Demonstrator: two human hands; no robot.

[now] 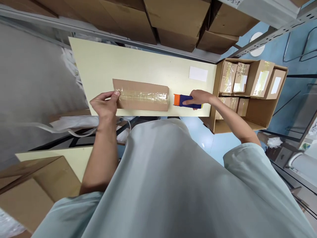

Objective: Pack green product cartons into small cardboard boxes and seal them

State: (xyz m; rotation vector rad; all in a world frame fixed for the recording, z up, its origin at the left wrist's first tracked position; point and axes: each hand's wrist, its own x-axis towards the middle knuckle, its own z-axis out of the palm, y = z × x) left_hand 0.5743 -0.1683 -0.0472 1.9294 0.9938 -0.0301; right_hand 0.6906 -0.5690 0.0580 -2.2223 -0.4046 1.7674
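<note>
Got a long brown cardboard box with clear tape (143,99) flat on the cream rectangular bench (138,62), pinched at its left end by the left hand (106,102) — presumably to steady it. Also gripping a navy-and-orange handheld tool (182,99) in the right hand (198,97), just beyond the box's other end. Can't identify the tool — partly hidden by the grip.

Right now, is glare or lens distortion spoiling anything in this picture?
Head view: glints streak the tape on the box; head view: the shirt looms large, likely wide-angle stretch; head view: left hand and right hand look fairly sharp.
</note>
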